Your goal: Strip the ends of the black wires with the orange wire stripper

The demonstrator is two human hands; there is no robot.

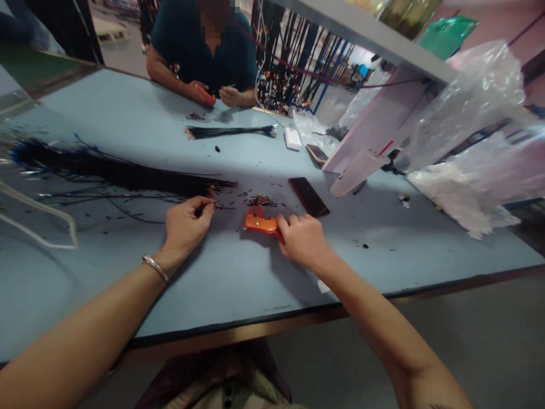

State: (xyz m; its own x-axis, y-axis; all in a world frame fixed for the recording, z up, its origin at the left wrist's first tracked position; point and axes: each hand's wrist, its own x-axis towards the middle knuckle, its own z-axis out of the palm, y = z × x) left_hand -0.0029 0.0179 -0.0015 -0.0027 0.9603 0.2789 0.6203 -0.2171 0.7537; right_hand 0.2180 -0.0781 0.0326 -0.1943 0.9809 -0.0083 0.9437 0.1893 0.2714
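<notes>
My left hand (pixel 189 222) is pinched closed, and a thin black wire shows at its fingertips beside the bundle's end. My right hand (pixel 301 236) is wrapped round the handles of an orange and red wire stripper (pixel 264 225), whose jaws point left and away from me. Behind my left hand lies a long bundle of black wires (pixel 140 176), bluish at the far left and with copper-coloured ends at the right. Just beyond the stripper's head is a small heap of cut black insulation bits (pixel 260 200), with more scattered around it.
A dark phone (pixel 309 196) lies right of the heap. Across the table (pixel 204 284), a person holds a red tool (pixel 205 95) near another wire bundle (pixel 232 132). A white box (pixel 292 138), a second phone (pixel 317 153), a shelf post and plastic bags (pixel 468 170) stand right; a white frame (pixel 51 244) lies left.
</notes>
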